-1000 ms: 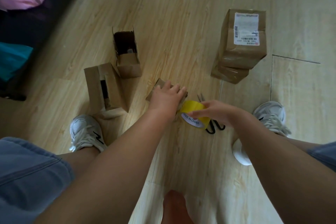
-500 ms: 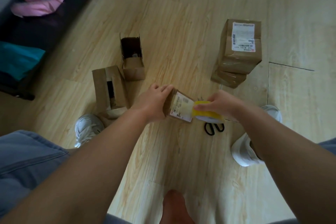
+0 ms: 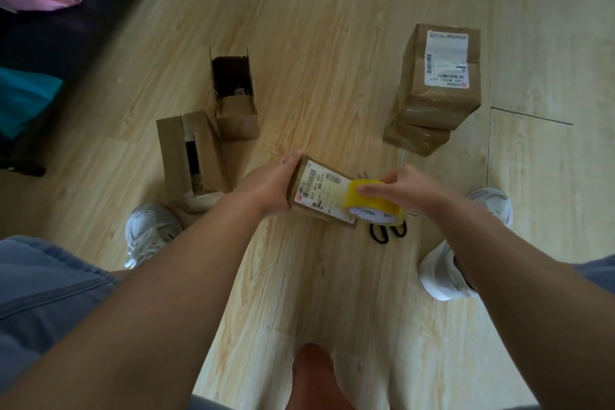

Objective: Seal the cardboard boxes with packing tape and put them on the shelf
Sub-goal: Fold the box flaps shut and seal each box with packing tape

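Note:
My left hand (image 3: 266,188) grips the left end of a small cardboard box (image 3: 321,191) with a white shipping label facing up, held just above the wooden floor. My right hand (image 3: 407,188) holds a yellow roll of packing tape (image 3: 372,205) against the box's right end. Two open boxes stand to the left: one with parted flaps (image 3: 191,156) and one with a dark open top (image 3: 234,100). At the upper right, a taped box with a label (image 3: 439,76) lies on top of another sealed box (image 3: 417,138).
Black-handled scissors (image 3: 387,231) lie on the floor under the tape roll. My two white shoes (image 3: 149,230) (image 3: 466,243) flank the work spot. A dark shelf (image 3: 50,36) with pink and teal bags runs along the upper left.
The box came out from under my left hand, turned label-up and rose off the floor. My right hand brought the tape roll up onto its right end. The view shifted slightly.

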Available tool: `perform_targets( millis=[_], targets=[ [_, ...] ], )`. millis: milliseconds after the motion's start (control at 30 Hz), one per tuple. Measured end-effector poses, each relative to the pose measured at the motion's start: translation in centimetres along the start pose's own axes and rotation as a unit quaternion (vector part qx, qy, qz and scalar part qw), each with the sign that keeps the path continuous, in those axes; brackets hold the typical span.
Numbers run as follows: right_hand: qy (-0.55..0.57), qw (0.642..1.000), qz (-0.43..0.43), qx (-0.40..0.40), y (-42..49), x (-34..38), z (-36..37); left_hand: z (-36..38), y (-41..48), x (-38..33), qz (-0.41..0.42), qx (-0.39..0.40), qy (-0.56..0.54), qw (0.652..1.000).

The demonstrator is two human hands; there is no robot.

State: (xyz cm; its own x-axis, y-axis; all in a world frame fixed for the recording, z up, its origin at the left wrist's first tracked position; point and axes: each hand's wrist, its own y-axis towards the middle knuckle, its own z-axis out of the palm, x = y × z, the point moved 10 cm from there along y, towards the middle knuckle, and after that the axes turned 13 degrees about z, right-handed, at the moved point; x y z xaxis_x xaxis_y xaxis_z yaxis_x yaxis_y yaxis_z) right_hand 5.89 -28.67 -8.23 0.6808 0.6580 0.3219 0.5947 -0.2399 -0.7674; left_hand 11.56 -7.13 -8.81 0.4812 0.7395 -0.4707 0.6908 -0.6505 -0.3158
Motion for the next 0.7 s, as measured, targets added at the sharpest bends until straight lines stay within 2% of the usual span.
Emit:
perform_targets(
  millis=[167,367,700],
  targets=[
    [-0.061,0.995,0.021,-0.077,1.0,-1.3,-0.3,0.4,0.3,0.8,-0.01,0.004,-0.017,1.0],
    [0.022,0.999,0.014,-0.031,1.0,-1.1,0.1,1.2,-0.1,3.5,-0.046,0.012,-0.033,0.998],
    [-0.03,0.995,0.041,-0.085,2.6,-3.2,0.4,2.1,0.5,4.1,-0.048,0.0,-0.074,0.996]
  ],
)
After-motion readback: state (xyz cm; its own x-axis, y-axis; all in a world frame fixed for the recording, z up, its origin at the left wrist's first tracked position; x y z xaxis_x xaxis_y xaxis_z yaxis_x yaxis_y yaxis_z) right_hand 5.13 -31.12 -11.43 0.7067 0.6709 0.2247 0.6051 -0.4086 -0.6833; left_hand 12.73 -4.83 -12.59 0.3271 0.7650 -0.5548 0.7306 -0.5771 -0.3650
